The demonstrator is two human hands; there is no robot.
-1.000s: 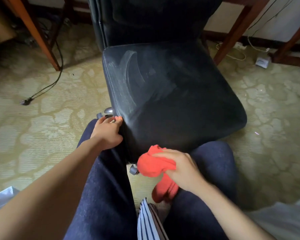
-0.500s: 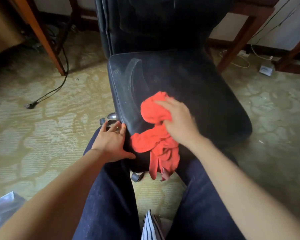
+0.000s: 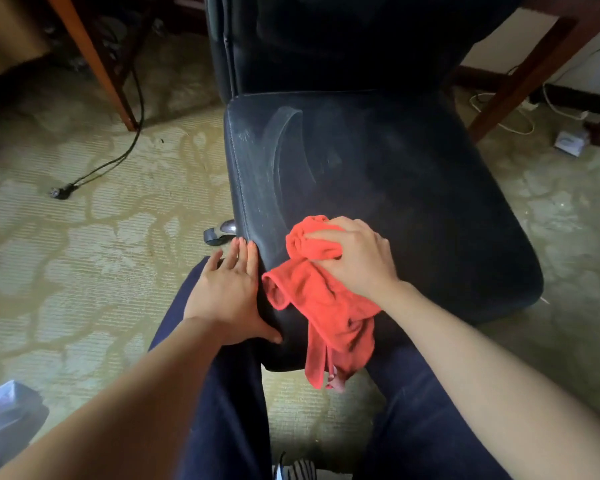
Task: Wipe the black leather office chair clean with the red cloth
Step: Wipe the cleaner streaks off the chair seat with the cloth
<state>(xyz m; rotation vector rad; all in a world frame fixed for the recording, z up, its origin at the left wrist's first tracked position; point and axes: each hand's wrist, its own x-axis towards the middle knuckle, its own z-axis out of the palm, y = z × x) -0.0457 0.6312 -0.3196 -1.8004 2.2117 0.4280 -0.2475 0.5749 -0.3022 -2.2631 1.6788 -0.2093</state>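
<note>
The black leather office chair (image 3: 413,188) stands in front of me, its seat dusty with a curved wiped streak near the left edge. My right hand (image 3: 355,259) grips the bunched red cloth (image 3: 321,303) on the seat's front left part; the cloth's loose end hangs over the front edge. My left hand (image 3: 231,289) rests flat with straight fingers against the seat's front left corner, thumb along the front edge.
Patterned greenish carpet (image 3: 84,254) surrounds the chair. A black cable with plug (image 3: 61,192) lies at the left near a wooden table leg (image 3: 94,60). White cables and a small box (image 3: 570,142) lie at the right by another wooden leg. My knees in dark trousers flank the seat front.
My right hand brought the cloth from below the seat's front edge up onto the seat, wiping there. My left hand's fingers straightened flat against the corner.
</note>
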